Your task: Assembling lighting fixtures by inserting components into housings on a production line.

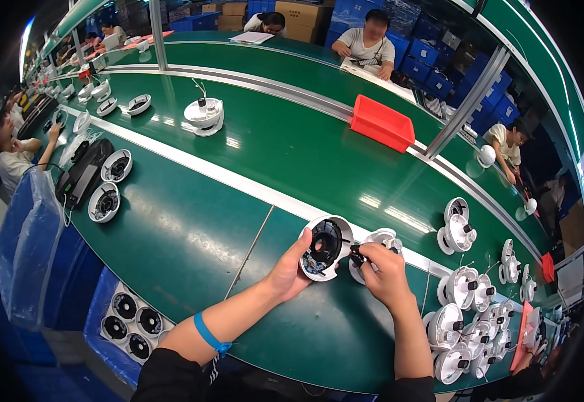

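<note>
My left hand [288, 272] is closed on the rim of a round white housing [333, 236]. The housing is tilted with its open side facing up, and a black ring and a small circuit board show inside. Just to its right, my right hand [387, 276] pinches a small black part [356, 255] between thumb and fingers; its exact kind is hard to make out. Behind the right hand sits a white round base unit [384, 236], partly hidden by it. A blue wrist band [207, 333] circles my left forearm.
Two more housings [104, 202] lie at left beside a black case [86, 174]. Several white units [458, 295] crowd the right. Beyond the pale rail are a white unit [203, 119] and a red bin [382, 124]. A blue crate [98, 320] of housings stands below. Other people sit across.
</note>
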### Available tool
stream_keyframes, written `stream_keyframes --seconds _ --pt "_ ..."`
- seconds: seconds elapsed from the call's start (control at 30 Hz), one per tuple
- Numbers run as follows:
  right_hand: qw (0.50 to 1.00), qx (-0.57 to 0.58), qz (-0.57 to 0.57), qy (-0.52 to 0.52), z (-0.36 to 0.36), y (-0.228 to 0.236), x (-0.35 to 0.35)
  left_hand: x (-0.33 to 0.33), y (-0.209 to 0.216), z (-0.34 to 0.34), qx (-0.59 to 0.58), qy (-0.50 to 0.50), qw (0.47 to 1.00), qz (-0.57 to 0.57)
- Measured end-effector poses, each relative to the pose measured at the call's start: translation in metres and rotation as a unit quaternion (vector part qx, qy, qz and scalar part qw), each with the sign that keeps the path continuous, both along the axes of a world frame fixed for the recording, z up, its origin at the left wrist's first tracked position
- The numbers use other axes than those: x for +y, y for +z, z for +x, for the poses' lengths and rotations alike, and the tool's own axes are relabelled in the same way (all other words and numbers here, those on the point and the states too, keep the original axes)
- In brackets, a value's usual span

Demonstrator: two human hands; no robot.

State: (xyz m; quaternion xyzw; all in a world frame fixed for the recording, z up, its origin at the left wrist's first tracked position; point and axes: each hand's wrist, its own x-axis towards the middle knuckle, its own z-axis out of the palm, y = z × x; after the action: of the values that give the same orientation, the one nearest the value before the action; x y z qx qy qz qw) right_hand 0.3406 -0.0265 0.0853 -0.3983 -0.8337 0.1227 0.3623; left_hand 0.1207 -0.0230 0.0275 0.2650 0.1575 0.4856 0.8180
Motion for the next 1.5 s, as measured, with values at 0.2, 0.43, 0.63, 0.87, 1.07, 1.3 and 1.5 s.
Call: stream_keyframes --seconds 0.2,0.43,0.63,0.87,1.07,1.3,1.5 --pt "0.994 -0.072 0.078 0.01 -0.01 0.001 -0.006 0.004 -0.002 0.001 -0.005 -0.013 1.0 0.023" --pt "0.978 -0.184 0.091 0.025 -0.028 0.005 -0.02 -0.006 0.002 0.002 -0.01 0.002 0.994 0.105" --pt "0.96 -0.247 0.126 0.038 -0.028 0.005 -0.02 -0.009 0.014 0.002 0.07 0.033 0.969 0.235" --pt "0.947 -0.3 0.109 0.037 -0.03 0.008 -0.025 -0.011 0.014 0.004 0.16 0.042 0.941 0.295" --pt "0.977 -0.166 0.136 0.009 -0.021 -0.004 -0.013 -0.008 0.017 0.002 0.12 0.01 0.953 0.276" --pt "0.989 -0.134 0.063 -0.026 -0.022 -0.004 -0.021 -0.008 0.018 0.001 0.138 -0.008 0.945 0.297" --pt "0.996 0.06 -0.054 0.045 -0.037 0.016 -0.021 -0.007 0.003 0.003 0.004 0.019 0.986 0.164"
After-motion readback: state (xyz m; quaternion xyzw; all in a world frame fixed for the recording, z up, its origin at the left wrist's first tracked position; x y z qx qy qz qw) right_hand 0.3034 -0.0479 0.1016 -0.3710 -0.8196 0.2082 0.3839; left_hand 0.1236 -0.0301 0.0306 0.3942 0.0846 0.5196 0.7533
